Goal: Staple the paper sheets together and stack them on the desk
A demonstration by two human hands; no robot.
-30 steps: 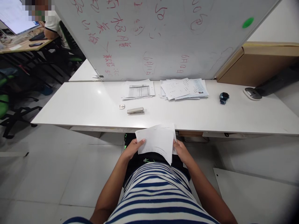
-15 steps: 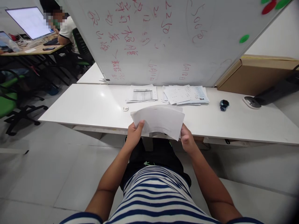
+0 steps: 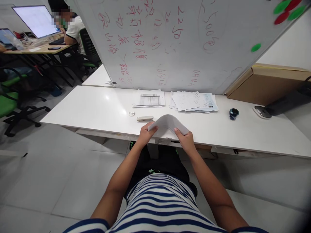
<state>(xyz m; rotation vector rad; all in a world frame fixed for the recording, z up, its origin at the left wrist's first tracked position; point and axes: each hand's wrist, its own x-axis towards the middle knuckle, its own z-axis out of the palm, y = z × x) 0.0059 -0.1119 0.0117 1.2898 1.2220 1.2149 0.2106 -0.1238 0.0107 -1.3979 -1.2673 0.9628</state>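
Note:
Sheets of white paper point(image 3: 167, 121) bend upward in an arch between my two hands, at the front edge of the white desk. My left hand point(image 3: 146, 134) is closed on their left end, thumb on the near side. Gripping the right end is my right hand point(image 3: 185, 139), its thumb also on the near face. How many sheets there are I cannot tell. Just behind my left hand a beige stapler point(image 3: 145, 118) lies on the desk, with a small white object point(image 3: 131, 113) to its left.
Two paper piles, a left stack point(image 3: 150, 99) and a wider right stack point(image 3: 194, 102), lie before the whiteboard point(image 3: 179, 64). Farther right are a dark watch point(image 3: 233, 114), a computer mouse point(image 3: 261, 111) and a cardboard box point(image 3: 262, 82). A person point(image 3: 75, 30) sits at another desk, upper left.
Both hands have lifted the papers from my lap toward the desk edge and moved closer together. The sheets went from nearly flat to arched. The view has shifted slightly.

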